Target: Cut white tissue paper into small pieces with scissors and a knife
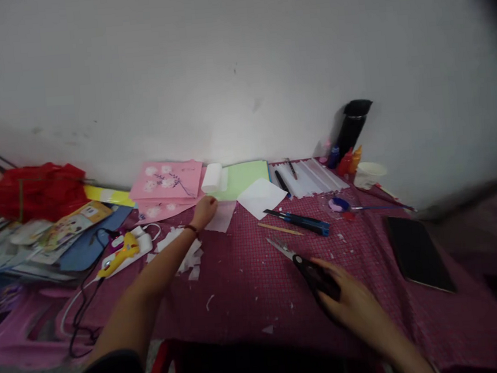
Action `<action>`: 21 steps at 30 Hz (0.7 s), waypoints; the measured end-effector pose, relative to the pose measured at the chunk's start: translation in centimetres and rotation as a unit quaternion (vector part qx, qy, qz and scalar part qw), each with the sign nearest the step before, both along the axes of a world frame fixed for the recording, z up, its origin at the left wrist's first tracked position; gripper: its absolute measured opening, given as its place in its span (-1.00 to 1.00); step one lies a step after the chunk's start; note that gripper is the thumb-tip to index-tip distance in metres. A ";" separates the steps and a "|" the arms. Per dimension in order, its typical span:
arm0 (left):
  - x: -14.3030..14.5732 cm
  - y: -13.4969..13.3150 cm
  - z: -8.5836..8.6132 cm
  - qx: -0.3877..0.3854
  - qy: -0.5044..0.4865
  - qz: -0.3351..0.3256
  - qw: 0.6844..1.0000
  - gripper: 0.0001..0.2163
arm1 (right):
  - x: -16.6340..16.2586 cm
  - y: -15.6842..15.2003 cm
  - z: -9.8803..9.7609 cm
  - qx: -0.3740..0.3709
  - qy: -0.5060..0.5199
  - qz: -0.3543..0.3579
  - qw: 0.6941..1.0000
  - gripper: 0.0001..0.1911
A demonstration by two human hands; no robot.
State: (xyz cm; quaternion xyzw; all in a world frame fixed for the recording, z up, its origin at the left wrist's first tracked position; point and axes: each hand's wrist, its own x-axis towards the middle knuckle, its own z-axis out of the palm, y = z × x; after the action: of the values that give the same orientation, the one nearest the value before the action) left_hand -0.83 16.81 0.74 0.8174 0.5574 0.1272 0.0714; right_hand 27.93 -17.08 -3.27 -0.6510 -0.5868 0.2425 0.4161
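Note:
My left hand (204, 212) reaches forward, its fingers closed at the upper edge of a thin, translucent white tissue sheet (223, 218). Just beyond it stands a white tissue roll (212, 178). My right hand (349, 299) has its fingers in the black handles of a pair of scissors (303, 266). The blades point forward and left above the tablecloth, with nothing clearly between them. A pile of cut white pieces (189, 255) lies partly behind my left forearm. A blue box cutter (301, 222) and a thin wooden stick (280, 229) lie beyond the scissors.
Pink cards with flowers (167, 181), green paper (248, 178) and a white square (262, 198) lie along the wall. At left is a yellow glue gun (121, 254) with cables. Rightward are paint bottles (350, 160), a black flask (353, 125), a paintbrush (381, 207) and a black tablet-like slab (417, 253).

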 end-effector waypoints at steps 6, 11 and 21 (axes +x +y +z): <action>-5.7 3.1 -0.5 -0.042 0.027 0.070 0.996 -0.78 | 0.0 3.4 -1.9 0.053 -0.211 -0.033 0.976 -0.59; -3.9 4.8 -0.6 0.003 0.028 0.023 0.999 -0.60 | -0.3 3.9 -3.5 0.097 -0.208 -0.045 0.972 -0.70; -1.5 4.5 3.5 -0.020 -0.049 -0.075 0.996 -0.92 | 0.0 3.8 -3.5 0.090 -0.164 -0.055 0.981 -0.78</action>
State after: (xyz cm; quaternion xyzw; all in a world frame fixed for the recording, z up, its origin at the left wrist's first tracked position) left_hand -2.36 21.26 4.29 0.8481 0.4926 0.1503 0.1242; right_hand 27.96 -13.31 -6.77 -0.6728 -0.6300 0.0551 0.3839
